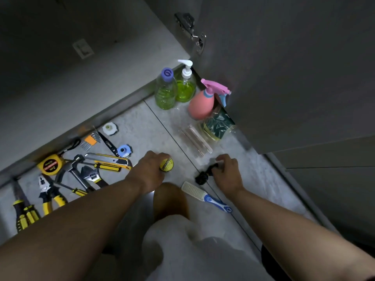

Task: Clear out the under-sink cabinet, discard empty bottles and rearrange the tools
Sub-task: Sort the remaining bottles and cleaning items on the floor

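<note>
The grey cabinet door [294,78] stands open on the right, over a pale tiled floor [142,128] where everything lies. Against the door's lower corner stand three bottles close together: a pink spray bottle [200,106], a pump bottle [185,88] with green liquid low in it, and a purple-capped bottle [166,92], also part-filled with green. Just below the spray bottle lies a sponge pack [218,124]. The tools are spread on the left along the plinth: hammer [71,169], pliers [48,193], screwdrivers [24,209], wrench [91,175], knife [109,158], tape measure [49,164] and hex keys [90,139]. A white and blue brush [205,196] lies between the forearms. The left hand [149,169] has its fingers curled round a small yellow disc [166,164], low over the floor. The right hand [228,173], near it, pinches the top of a black bundle [203,176] that rests on the floor. Smallest are a blue roll [123,150] and a white roll [109,128] beyond the knife.
</note>
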Available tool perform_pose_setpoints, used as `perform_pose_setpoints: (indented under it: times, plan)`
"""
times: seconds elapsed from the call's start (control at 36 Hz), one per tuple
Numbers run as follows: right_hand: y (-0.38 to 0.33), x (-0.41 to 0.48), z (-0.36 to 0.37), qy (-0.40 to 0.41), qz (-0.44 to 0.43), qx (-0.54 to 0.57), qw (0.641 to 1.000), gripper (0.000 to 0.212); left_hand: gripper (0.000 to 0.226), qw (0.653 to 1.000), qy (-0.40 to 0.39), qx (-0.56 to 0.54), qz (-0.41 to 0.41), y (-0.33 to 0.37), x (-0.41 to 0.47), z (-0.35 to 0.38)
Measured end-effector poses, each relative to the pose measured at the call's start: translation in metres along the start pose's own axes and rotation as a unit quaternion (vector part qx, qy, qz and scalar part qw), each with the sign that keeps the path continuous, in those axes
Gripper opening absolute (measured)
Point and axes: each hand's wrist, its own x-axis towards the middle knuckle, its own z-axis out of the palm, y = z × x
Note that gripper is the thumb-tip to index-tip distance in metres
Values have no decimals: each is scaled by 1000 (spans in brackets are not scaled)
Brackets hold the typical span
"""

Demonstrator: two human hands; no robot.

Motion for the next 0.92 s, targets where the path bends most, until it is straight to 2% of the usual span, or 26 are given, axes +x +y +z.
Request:
perform_pose_setpoints:
  times: [0.08, 0.14, 0.25, 0.39, 0.5, 0.56, 0.61, 0.69, 0.72, 0.81, 0.86, 0.92]
  plan:
    - [24, -14, 6, -70, -89, -167, 979, 61, 69, 998, -16, 60, 25, -5, 4, 13]
    - [29, -17, 11, -72, -118, -234, 962, 68, 76, 992, -49, 106, 40, -6, 8, 17]
    - [30, -12, 19, -49, -118, -337, 933, 60, 80, 973, -97, 202, 56, -2, 13, 19]
    - [17, -7, 28, -23, -143, -354, 924, 40, 77, 961, -59, 264, 64, -4, 23, 22]
    - [-13, -6, 43, -45, -191, -243, 950, 22, 71, 952, -14, 295, 84, -7, 32, 22]
    - [-35, -3, 49, -44, -179, -169, 968, 16, 61, 954, 11, 287, 90, -11, 34, 21]
    - [-59, 6, 53, -30, -134, -99, 986, 16, 54, 964, 35, 250, 80, -16, 36, 20]
    - [-95, 33, 60, -47, -30, 29, 998, 20, 49, 989, 81, 119, 34, -19, 36, 11]
    - [-105, 44, 64, -68, 17, 94, 993, 18, 48, 992, 99, 72, 14, -19, 36, 7]
    - [-132, 74, 74, -118, 130, 260, 949, 11, 43, 989, 138, -43, -40, -16, 36, -8]
    - [-146, 90, 81, -125, 154, 314, 929, 13, 39, 981, 153, -102, -60, -17, 37, -16]
    - [-157, 102, 86, -114, 157, 335, 922, 10, 35, 973, 169, -141, -73, -20, 38, -23]
